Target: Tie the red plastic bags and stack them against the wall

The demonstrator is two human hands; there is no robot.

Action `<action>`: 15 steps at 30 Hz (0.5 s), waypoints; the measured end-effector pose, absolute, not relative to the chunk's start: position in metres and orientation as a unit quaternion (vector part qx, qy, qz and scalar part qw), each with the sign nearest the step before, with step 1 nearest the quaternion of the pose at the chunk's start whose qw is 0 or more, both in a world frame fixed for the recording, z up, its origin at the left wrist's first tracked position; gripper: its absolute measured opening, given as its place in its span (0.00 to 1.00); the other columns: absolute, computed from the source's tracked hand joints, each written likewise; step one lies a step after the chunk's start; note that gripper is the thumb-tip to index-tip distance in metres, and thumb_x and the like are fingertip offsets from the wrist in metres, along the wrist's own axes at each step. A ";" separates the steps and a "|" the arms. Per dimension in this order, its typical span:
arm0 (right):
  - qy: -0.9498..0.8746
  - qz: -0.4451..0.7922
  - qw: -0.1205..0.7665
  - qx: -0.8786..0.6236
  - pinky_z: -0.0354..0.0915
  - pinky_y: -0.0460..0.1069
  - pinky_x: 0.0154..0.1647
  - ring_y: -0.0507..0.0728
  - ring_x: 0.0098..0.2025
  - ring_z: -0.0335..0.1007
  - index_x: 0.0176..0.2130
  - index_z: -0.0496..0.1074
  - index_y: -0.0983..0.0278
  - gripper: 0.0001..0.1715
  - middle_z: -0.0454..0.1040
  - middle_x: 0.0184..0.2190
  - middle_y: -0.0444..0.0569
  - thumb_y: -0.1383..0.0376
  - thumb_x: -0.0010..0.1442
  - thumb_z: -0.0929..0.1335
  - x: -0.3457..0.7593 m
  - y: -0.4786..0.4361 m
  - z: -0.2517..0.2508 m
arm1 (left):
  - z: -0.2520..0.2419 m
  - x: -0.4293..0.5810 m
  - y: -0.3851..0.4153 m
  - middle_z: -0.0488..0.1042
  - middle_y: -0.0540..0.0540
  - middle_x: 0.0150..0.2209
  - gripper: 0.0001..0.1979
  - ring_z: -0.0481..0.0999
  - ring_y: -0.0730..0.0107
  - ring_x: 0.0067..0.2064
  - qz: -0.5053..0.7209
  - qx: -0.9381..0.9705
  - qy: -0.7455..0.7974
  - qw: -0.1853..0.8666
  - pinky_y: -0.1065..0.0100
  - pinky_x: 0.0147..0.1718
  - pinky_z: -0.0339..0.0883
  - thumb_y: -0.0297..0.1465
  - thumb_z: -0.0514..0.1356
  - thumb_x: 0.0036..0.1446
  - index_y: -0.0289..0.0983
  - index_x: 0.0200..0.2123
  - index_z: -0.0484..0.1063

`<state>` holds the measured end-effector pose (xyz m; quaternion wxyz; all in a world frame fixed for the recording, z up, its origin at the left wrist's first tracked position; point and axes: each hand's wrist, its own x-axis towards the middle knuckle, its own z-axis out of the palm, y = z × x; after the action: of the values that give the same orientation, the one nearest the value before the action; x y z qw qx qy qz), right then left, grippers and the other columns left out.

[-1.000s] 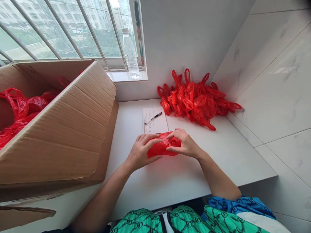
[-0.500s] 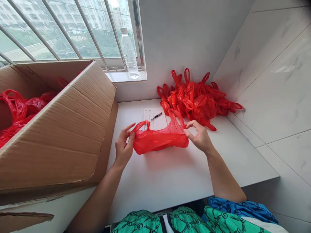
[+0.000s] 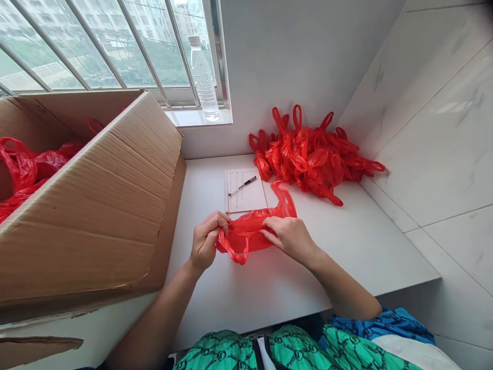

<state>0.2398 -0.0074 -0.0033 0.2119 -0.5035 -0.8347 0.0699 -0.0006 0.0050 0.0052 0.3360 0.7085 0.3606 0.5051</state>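
A thin red plastic bag (image 3: pixel 252 239) is stretched between my two hands just above the white tabletop. My left hand (image 3: pixel 208 239) is closed round its left end, and one loop handle hangs down beside those fingers toward me. Across the bag's right part lies my right hand (image 3: pixel 288 236), thumb and fingers pinching the film; its fingertips are partly lost against the red plastic. The other handle sticks up behind the right hand. Behind the bag, a pile of knotted red plastic bags (image 3: pixel 308 154) rests against the wall.
A large open cardboard box (image 3: pixel 115 205) with more red bags stands at the left. On the white table (image 3: pixel 239 298) lies a notebook (image 3: pixel 246 198) with a pen (image 3: pixel 242 186) on it. A clear water bottle (image 3: pixel 204 82) stands on the sill of the barred window.
My right hand has moved left and inward along the bag. My left hand has closed more tightly. The left handle, upright before, now hangs toward me, and the bag is narrower.
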 end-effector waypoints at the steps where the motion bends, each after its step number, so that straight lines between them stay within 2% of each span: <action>1: -0.841 0.059 0.201 -0.499 0.64 0.54 0.32 0.60 0.31 0.73 0.40 0.72 0.60 0.09 0.77 0.32 0.51 0.58 0.63 0.69 0.242 -0.008 -0.005 | 0.004 -0.002 0.006 0.68 0.44 0.28 0.11 0.68 0.61 0.34 0.497 0.718 0.363 0.324 0.60 0.35 0.63 0.29 0.48 0.57 0.39 0.23 0.62; 2: -0.847 0.049 0.198 -0.491 0.66 0.56 0.37 0.64 0.37 0.74 0.44 0.72 0.60 0.16 0.77 0.38 0.53 0.57 0.58 0.73 0.243 -0.009 -0.005 | 0.004 -0.002 0.006 0.69 0.44 0.29 0.12 0.69 0.60 0.34 0.487 0.729 0.367 0.311 0.59 0.36 0.63 0.30 0.48 0.58 0.39 0.23 0.62; 4: -0.852 0.041 0.196 -0.483 0.67 0.62 0.46 0.71 0.49 0.71 0.56 0.67 0.61 0.38 0.73 0.49 0.60 0.57 0.49 0.78 0.245 -0.013 -0.007 | 0.004 -0.002 0.006 0.71 0.43 0.33 0.14 0.70 0.60 0.36 0.462 0.755 0.374 0.275 0.58 0.38 0.65 0.32 0.47 0.61 0.39 0.23 0.62; 6: -0.851 0.050 0.190 -0.487 0.67 0.65 0.48 0.75 0.54 0.67 0.64 0.59 0.61 0.55 0.68 0.55 0.64 0.55 0.43 0.80 0.245 -0.016 -0.007 | 0.006 0.001 0.003 0.73 0.41 0.38 0.15 0.72 0.59 0.40 0.441 0.778 0.394 0.214 0.57 0.41 0.66 0.34 0.51 0.61 0.39 0.22 0.62; 7: -0.850 0.057 0.187 -0.489 0.67 0.66 0.47 0.76 0.55 0.66 0.65 0.56 0.61 0.59 0.66 0.57 0.65 0.55 0.42 0.80 0.244 -0.017 -0.007 | 0.007 0.004 0.001 0.73 0.40 0.42 0.15 0.73 0.57 0.42 0.438 0.783 0.406 0.175 0.57 0.42 0.66 0.35 0.54 0.60 0.39 0.22 0.62; 9: -0.851 0.058 0.194 -0.484 0.68 0.66 0.46 0.76 0.54 0.67 0.65 0.58 0.62 0.55 0.67 0.57 0.65 0.55 0.45 0.79 0.242 -0.015 -0.005 | 0.010 0.011 -0.004 0.74 0.39 0.47 0.11 0.73 0.54 0.47 0.445 0.789 0.413 0.097 0.55 0.46 0.67 0.36 0.62 0.54 0.39 0.24 0.66; 11: -0.852 0.039 0.219 -0.474 0.68 0.66 0.49 0.73 0.52 0.70 0.59 0.66 0.62 0.37 0.72 0.53 0.63 0.58 0.54 0.75 0.241 -0.010 -0.003 | 0.012 0.020 -0.009 0.76 0.42 0.49 0.05 0.74 0.53 0.49 0.431 0.823 0.367 0.044 0.51 0.53 0.64 0.33 0.65 0.52 0.41 0.30 0.71; 13: -0.852 0.025 0.250 -0.459 0.71 0.61 0.47 0.66 0.46 0.75 0.49 0.73 0.63 0.16 0.78 0.44 0.57 0.63 0.61 0.71 0.241 -0.006 -0.002 | 0.010 0.028 -0.012 0.79 0.47 0.46 0.07 0.75 0.56 0.51 0.359 0.883 0.301 0.037 0.49 0.60 0.56 0.30 0.62 0.55 0.45 0.38 0.75; 14: -0.853 0.022 0.265 -0.449 0.74 0.57 0.43 0.62 0.42 0.77 0.44 0.75 0.63 0.09 0.79 0.39 0.54 0.66 0.63 0.68 0.243 -0.005 -0.002 | 0.008 0.031 -0.012 0.80 0.49 0.44 0.09 0.76 0.57 0.50 0.313 0.904 0.286 0.044 0.49 0.61 0.53 0.29 0.60 0.57 0.47 0.41 0.75; 15: -0.855 0.022 0.278 -0.438 0.76 0.52 0.39 0.57 0.37 0.78 0.40 0.76 0.64 0.08 0.79 0.34 0.51 0.67 0.65 0.66 0.245 -0.004 -0.004 | 0.005 0.033 -0.011 0.80 0.50 0.41 0.10 0.77 0.58 0.48 0.273 0.915 0.292 0.051 0.48 0.62 0.50 0.29 0.59 0.59 0.47 0.43 0.75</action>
<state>0.2445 -0.0044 -0.0035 0.2775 -0.4381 -0.8547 0.0223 0.0334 -0.0114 0.0048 0.0508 0.9152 0.2923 0.2726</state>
